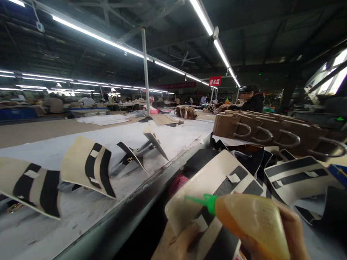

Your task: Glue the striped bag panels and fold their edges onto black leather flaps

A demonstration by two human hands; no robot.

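Observation:
My right hand (293,232) is wrapped round a glue bottle (253,219), a soft, see-through squeeze bottle of amber liquid with a green nozzle. The bottle is tilted, and its thin tip points left over a cream panel (199,179) with black strips and small white tabs. My left hand (179,242) grips this panel at its near left edge, thumb on top beside a white tab. Whether the tip touches the panel, I cannot tell. A similar striped panel (303,169) lies to the right, among black pieces.
Several curved panels (86,161) stand on the white-covered table (79,228) at left. Brown bags (266,129) with clear-wrapped handles line the right side. A pole (146,73) rises behind the table. A person (253,98) in dark clothing is beyond the bags.

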